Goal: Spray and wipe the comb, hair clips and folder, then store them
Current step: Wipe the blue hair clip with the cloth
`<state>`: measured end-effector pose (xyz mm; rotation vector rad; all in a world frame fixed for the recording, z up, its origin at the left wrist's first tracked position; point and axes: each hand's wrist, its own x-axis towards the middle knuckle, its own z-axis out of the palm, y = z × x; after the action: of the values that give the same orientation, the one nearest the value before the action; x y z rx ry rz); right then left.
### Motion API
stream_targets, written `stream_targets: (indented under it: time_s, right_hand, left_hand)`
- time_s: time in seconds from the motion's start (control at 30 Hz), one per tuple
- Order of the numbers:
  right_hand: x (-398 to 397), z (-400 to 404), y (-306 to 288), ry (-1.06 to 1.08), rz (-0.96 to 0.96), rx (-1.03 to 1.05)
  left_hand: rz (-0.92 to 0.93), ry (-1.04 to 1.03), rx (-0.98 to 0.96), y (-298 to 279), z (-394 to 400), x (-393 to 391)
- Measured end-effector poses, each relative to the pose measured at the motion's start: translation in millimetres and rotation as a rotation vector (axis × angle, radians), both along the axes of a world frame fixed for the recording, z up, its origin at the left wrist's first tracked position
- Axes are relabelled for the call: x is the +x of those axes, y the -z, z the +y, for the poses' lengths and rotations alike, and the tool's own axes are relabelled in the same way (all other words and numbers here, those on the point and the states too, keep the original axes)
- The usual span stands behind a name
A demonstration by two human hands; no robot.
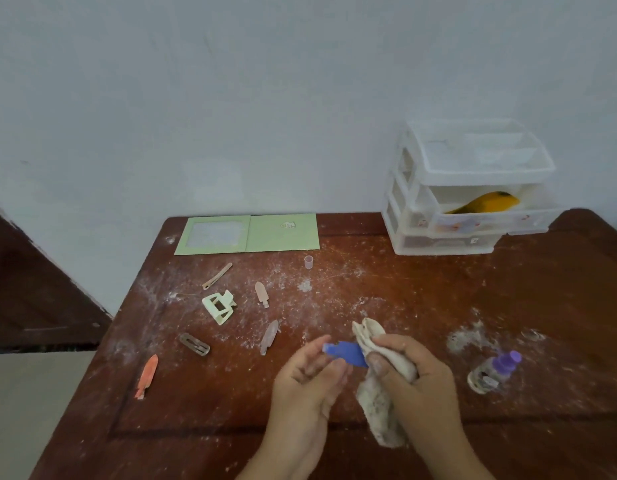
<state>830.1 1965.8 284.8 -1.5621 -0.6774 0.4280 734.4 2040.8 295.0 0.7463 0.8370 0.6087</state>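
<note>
A blue hair clip (346, 353) lies level between the hands, its long axis running left to right, narrow end toward the left hand (312, 375), whose curled fingers pinch that end. The right hand (412, 370) grips a cloth (376, 344), fingers clamped and wrapping it over the clip's other end. Beyond the left fingers more clips are scattered: a cream claw clip (218, 306) and an orange clip (147, 375). Right of the right fingers lies a spray bottle (494, 372). Farther back rest a green folder (248, 233) and white drawers (469, 188). The brown table (404, 289) is dusted white and stands against a pale wall (230, 98).
</note>
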Motion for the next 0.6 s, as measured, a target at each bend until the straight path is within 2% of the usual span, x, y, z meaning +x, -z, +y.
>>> stream_targets:
  time_s: [0.07, 0.13, 0.27, 0.33, 0.5, 0.6]
  right_hand:
    - [-3, -2, 2, 0.05, 0.005, 0.014]
    - [-7, -6, 4, 0.045, -0.081, 0.036]
    - [1, -16, 2, 0.054, -0.199, 0.021]
    - [12, -18, -5, 0.031, -0.215, 0.035]
    - [31, -1, -14, -0.309, -0.595, 0.02]
    - [33, 12, -10, -0.509, -0.628, -0.086]
  left_hand:
    - [-0.036, 0.039, -0.111, 1, -9, 6]
    - [-0.01, 0.049, -0.095, 3, -14, 10]
    - [0.14, 0.027, 0.117, 6, -6, 10]
    - [0.193, 0.101, 0.213, 7, -1, 4]
    - [0.329, 0.323, 0.544, 1, 2, -10]
    - [0.371, 0.339, 0.744, -4, 2, -14]
